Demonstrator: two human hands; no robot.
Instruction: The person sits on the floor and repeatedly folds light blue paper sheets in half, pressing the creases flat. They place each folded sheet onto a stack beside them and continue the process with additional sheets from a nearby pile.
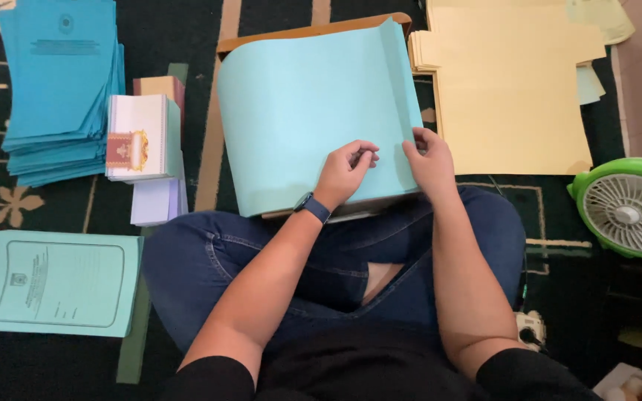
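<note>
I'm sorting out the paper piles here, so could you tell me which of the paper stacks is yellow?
The cream-yellow stack at the upper right, beside the curled light blue sheet under both hands. The other piles, at the left, are blue, teal or white.

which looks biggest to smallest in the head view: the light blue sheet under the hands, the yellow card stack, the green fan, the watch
1. light blue sheet and yellow card stack: look about alike, unsure which is larger
2. green fan, partly cut off at the frame edge
3. watch
</note>
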